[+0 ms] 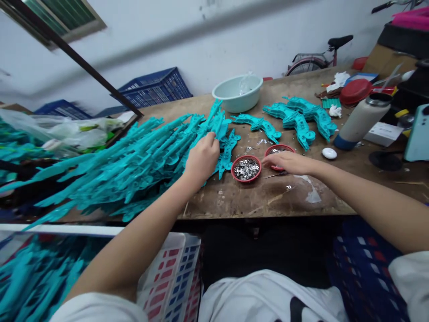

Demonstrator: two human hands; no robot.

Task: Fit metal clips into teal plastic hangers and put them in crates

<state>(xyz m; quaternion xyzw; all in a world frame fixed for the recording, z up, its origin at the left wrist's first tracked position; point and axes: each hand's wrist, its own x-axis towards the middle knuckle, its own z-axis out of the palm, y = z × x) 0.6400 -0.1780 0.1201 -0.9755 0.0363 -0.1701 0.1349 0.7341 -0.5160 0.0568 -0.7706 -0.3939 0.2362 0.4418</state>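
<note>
My left hand (203,156) is closed at the right end of a large heap of long teal plastic parts (134,161). Its fingers curl around one of these parts, though the grip itself is mostly hidden. My right hand (286,162) reaches over a red basket (280,148) of small metal pieces, partly covering it, with fingers stretched toward the left. Just left of it stands a second round red basket (246,180), filled with small shiny metal plates. A thin pointed tool (275,175) lies below my right hand.
Several curved teal assemblies (295,120) rest behind the baskets, near a pale green basin (219,97). To the right are a bottle (360,118), a white oval object (329,153) and a phone (417,138). Crates (167,268) stand below the table edge.
</note>
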